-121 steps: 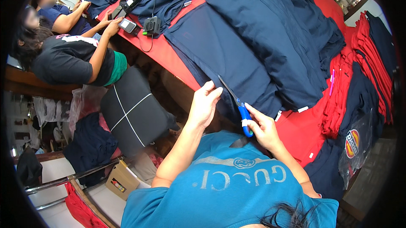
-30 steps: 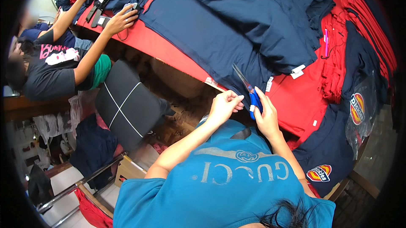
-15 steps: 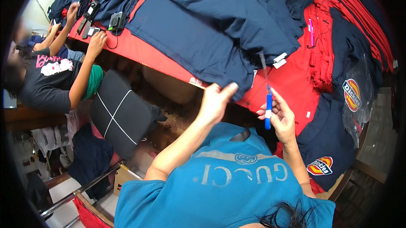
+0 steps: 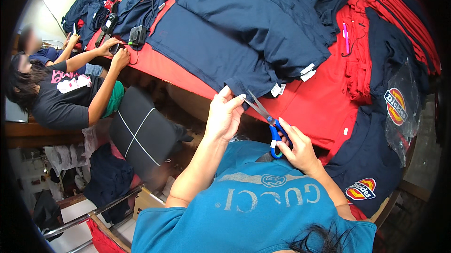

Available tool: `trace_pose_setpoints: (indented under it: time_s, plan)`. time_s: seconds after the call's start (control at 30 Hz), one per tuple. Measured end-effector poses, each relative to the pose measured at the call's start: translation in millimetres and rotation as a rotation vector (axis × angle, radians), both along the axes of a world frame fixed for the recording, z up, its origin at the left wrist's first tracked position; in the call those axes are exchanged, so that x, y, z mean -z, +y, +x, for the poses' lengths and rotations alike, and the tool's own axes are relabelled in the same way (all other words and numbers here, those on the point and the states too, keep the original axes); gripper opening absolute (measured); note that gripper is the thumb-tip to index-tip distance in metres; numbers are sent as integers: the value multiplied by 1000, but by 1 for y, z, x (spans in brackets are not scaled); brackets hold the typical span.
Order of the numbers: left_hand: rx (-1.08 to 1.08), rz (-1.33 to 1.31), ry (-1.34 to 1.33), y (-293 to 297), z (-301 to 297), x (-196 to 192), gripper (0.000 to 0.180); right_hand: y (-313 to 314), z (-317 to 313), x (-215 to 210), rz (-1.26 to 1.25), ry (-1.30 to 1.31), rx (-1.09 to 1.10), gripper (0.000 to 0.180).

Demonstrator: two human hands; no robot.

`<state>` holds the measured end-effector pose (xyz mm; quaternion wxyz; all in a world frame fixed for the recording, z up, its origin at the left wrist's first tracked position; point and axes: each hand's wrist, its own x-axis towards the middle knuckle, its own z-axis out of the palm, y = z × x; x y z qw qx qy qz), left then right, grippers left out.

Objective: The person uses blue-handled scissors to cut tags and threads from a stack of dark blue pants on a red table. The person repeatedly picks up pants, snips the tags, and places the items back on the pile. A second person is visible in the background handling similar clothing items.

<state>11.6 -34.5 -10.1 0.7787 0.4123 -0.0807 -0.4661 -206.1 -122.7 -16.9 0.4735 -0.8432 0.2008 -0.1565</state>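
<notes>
My left hand (image 4: 224, 116) pinches the near edge of a navy garment (image 4: 206, 48) between thumb and fingers, lifting it slightly at the table's front edge. In my right hand (image 4: 300, 152) is a pair of scissors (image 4: 271, 120) with blue handles, my fingers in the loops. Their blades are spread apart and point up and left, the tips close to my left fingertips and the pinched cloth. Whether the blades touch the cloth I cannot tell. White labels (image 4: 278, 89) hang from the garment just right of the blades, and more tags (image 4: 307, 72) lie farther right.
Red cloth (image 4: 310, 107) lies beneath the navy pile. A pink pen (image 4: 346, 39) rests by folded red garments (image 4: 359, 72). Navy garments with patches and a clear plastic bag (image 4: 408, 105) are at right. A black chair (image 4: 141, 128) and a co-worker (image 4: 66, 93) holding a small dark device are left.
The scissors have swung from upright to up-left, and their blades have spread. My left hand has shifted left and turned over, pinching the cloth edge. The co-worker's hands have come together on the device.
</notes>
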Motion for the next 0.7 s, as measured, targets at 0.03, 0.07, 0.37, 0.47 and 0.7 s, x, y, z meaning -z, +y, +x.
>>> trace_pose_setpoints:
  time_s: [0.03, 0.07, 0.37, 0.47, 0.7]
  plan:
    - [-9, -17, 25, 1, -1, -1, 40, 0, 1, 1, -16, -9, -4, 59]
    - [-17, -34, 51, 1, -3, -1, 40, 0, 1, 1, -33, -16, -7, 59]
    - [-7, -55, -7, -1, -10, -5, 44, -4, 8, 2, -26, -116, -15, 54]
    - [-18, -28, -5, -3, -12, -10, 43, -2, 4, -4, 189, -48, 12, 52]
    - [-31, -33, -3, 0, -11, -5, 36, 2, 4, -6, 39, -126, -4, 55]
